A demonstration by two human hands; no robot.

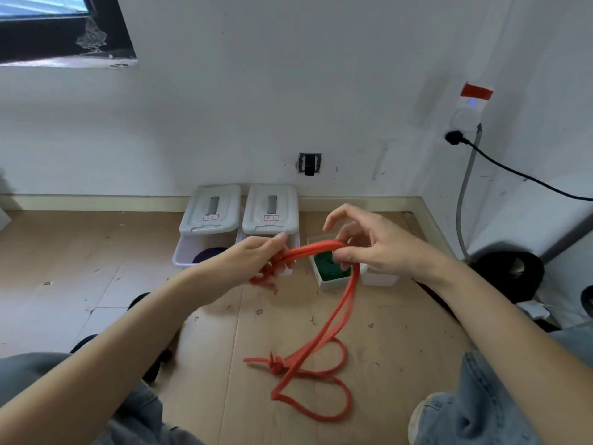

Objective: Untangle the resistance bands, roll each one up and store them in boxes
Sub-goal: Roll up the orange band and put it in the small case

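Note:
A red resistance band [324, 342] stretches between both hands above the floor. My left hand [256, 261] grips one end, with the band wound around its fingers. My right hand [369, 242] pinches the band further along. From there the band hangs down to the wooden floor, where it lies in loose loops with a knot [276, 364]. Behind the hands stand white boxes: the left one [184, 255] holds a rolled purple band [208, 253], and a small box [327, 281] holds a rolled green band [327, 266]. A middle box [296, 242] sits partly hidden by my left hand.
Two grey lids [211, 208] lean against the wall behind the boxes. Another small white box [378, 277] stands right of the green one. A black cable [519, 175] runs from a wall plug. A dark round object [510, 274] sits at the right. My knees in jeans frame the floor.

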